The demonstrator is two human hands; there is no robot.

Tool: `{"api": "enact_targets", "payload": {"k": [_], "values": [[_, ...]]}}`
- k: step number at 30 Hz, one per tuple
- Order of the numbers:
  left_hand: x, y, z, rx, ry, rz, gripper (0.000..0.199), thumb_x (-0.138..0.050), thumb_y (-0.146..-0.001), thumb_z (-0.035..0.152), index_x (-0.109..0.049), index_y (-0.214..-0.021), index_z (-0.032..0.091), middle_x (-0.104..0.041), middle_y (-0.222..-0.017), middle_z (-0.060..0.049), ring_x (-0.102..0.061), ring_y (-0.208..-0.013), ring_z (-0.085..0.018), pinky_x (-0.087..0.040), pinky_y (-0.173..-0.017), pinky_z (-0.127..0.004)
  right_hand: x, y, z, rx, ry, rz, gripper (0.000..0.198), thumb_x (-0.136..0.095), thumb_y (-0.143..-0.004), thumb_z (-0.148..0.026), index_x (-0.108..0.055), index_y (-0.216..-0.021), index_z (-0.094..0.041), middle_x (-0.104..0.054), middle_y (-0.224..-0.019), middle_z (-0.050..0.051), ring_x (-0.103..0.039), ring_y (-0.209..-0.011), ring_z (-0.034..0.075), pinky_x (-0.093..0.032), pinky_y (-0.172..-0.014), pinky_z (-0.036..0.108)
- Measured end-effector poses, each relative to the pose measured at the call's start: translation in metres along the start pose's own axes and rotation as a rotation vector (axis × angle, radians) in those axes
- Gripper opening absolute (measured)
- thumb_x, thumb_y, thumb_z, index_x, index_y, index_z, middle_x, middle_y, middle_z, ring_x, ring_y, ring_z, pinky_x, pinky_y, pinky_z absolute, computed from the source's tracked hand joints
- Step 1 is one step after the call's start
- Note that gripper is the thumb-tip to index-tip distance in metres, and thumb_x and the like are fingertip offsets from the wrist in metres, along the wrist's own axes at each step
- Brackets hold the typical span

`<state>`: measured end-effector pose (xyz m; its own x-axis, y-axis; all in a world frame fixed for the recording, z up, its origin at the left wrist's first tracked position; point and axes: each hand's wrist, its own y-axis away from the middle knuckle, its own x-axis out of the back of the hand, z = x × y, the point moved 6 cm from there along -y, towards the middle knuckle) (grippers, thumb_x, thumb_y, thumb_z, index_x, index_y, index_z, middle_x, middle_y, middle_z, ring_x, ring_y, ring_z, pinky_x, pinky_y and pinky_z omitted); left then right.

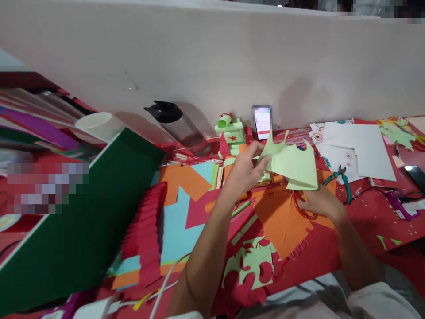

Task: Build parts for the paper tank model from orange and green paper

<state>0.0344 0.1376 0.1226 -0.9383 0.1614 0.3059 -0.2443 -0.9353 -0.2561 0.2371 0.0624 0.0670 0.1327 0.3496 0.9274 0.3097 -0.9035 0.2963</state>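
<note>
My left hand (250, 166) pinches the left edge of a light green paper sheet (294, 164), whose upper edge is cut into curves and points. Red-handled scissors (300, 208) are in my right hand (317, 201), below the sheet's right part; the sheet hides most of the blades. Orange paper (282, 221) lies under both hands. Behind my left hand stands a model of rolled green and orange paper (232, 135) with a red star. Green paper scraps with round cut-outs (249, 261) lie in front.
A dark green board (89, 217) leans at the left, beside a pleated red paper strip (142, 235). A water bottle (181, 128) and a lit phone (263, 122) stand by the white partition (199, 57). Teal pliers (343, 181) and white card (375, 150) lie at the right.
</note>
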Motion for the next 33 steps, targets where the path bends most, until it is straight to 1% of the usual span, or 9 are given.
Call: {"api": "enact_targets", "payload": {"k": [4,8,12,16,18,21,25,30,33], "values": [[0.02,0.005,0.01,-0.064,-0.523,0.145,0.003,-0.057,-0.096,0.024,-0.055,-0.098,0.025,-0.058,-0.066,0.003,-0.058,-0.055,-0.018,-0.04,-0.059,-0.029,-0.005,0.005,-0.005,0.054,-0.065,-0.191,0.044,-0.061,-0.088,-0.026,-0.057,-0.131,-0.02,-0.076,-0.1,0.011,-0.071,-0.087,0.028,-0.038,-0.069,0.03],[0.034,0.007,0.015,-0.054,-0.656,0.226,0.009,-0.055,-0.099,0.027,-0.056,-0.106,0.024,-0.051,-0.06,0.004,-0.057,-0.053,-0.021,-0.036,-0.061,-0.029,-0.009,0.012,-0.014,0.25,-0.256,-0.368,0.04,-0.068,-0.085,-0.03,-0.059,-0.123,-0.024,-0.072,-0.093,0.003,-0.066,-0.081,0.021,-0.037,-0.067,0.026],[0.04,0.006,0.013,-0.056,-0.527,0.172,0.009,-0.049,-0.103,0.03,-0.056,-0.103,0.024,-0.055,-0.06,0.004,-0.057,-0.051,-0.019,-0.035,-0.057,-0.029,-0.01,0.013,-0.011,0.328,-0.5,-0.453,0.041,-0.071,-0.083,-0.025,-0.057,-0.121,-0.023,-0.069,-0.098,0.002,-0.062,-0.084,0.018,-0.041,-0.071,0.024],[0.032,0.008,0.013,-0.093,-0.382,0.062,0.012,-0.049,-0.104,0.034,-0.054,-0.101,0.024,-0.057,-0.061,0.005,-0.054,-0.05,-0.015,-0.037,-0.054,-0.027,-0.017,0.01,-0.008,0.35,-0.853,-0.488,0.059,-0.08,-0.077,-0.026,-0.049,-0.127,-0.022,-0.06,-0.11,0.004,-0.057,-0.092,0.017,-0.045,-0.081,0.027],[0.024,0.009,0.013,-0.087,-0.285,0.0,0.01,-0.048,-0.105,0.033,-0.053,-0.102,0.024,-0.056,-0.063,0.005,-0.055,-0.052,-0.014,-0.039,-0.054,-0.027,-0.024,0.008,-0.01,0.338,-0.946,-0.524,0.059,-0.08,-0.081,-0.03,-0.048,-0.13,-0.023,-0.058,-0.106,0.003,-0.054,-0.09,0.018,-0.046,-0.083,0.029],[0.017,0.009,0.01,-0.031,-0.04,-0.021,0.008,-0.047,-0.105,0.032,-0.05,-0.104,0.025,-0.051,-0.065,0.007,-0.05,-0.049,-0.011,-0.039,-0.049,-0.024,-0.032,0.004,-0.018,0.346,-0.992,-0.543,0.044,-0.069,-0.094,-0.038,-0.051,-0.131,-0.023,-0.055,-0.101,0.002,-0.051,-0.088,0.017,-0.046,-0.087,0.032],[0.023,0.004,0.001,0.027,0.223,0.135,0.017,-0.055,-0.102,0.039,-0.046,-0.098,0.025,-0.045,-0.066,0.008,-0.045,-0.044,-0.008,-0.037,-0.042,-0.022,-0.029,-0.003,-0.027,0.362,-1.064,-0.427,0.055,-0.067,-0.094,-0.058,-0.05,-0.134,-0.023,-0.052,-0.102,0.001,-0.048,-0.084,0.015,-0.045,-0.082,0.03],[0.023,-0.001,-0.01,0.046,0.368,0.231,0.03,-0.071,-0.092,0.042,-0.046,-0.092,0.025,-0.055,-0.079,0.004,-0.052,-0.05,-0.008,-0.046,-0.046,-0.022,-0.023,-0.011,-0.034,0.387,-1.228,-0.206,0.082,-0.071,-0.077,-0.082,-0.051,-0.132,-0.025,-0.054,-0.108,0.004,-0.048,-0.086,0.017,-0.044,-0.076,0.029],[0.017,-0.003,-0.013,0.062,0.407,0.237,0.033,-0.075,-0.086,0.038,-0.045,-0.087,0.024,-0.053,-0.08,0.005,-0.057,-0.058,-0.009,-0.052,-0.054,-0.024,-0.03,-0.017,-0.034,0.31,-1.28,-0.141,0.072,-0.067,-0.082,-0.08,-0.052,-0.128,-0.026,-0.055,-0.104,0.004,-0.048,-0.08,0.015,-0.043,-0.069,0.027]]}}
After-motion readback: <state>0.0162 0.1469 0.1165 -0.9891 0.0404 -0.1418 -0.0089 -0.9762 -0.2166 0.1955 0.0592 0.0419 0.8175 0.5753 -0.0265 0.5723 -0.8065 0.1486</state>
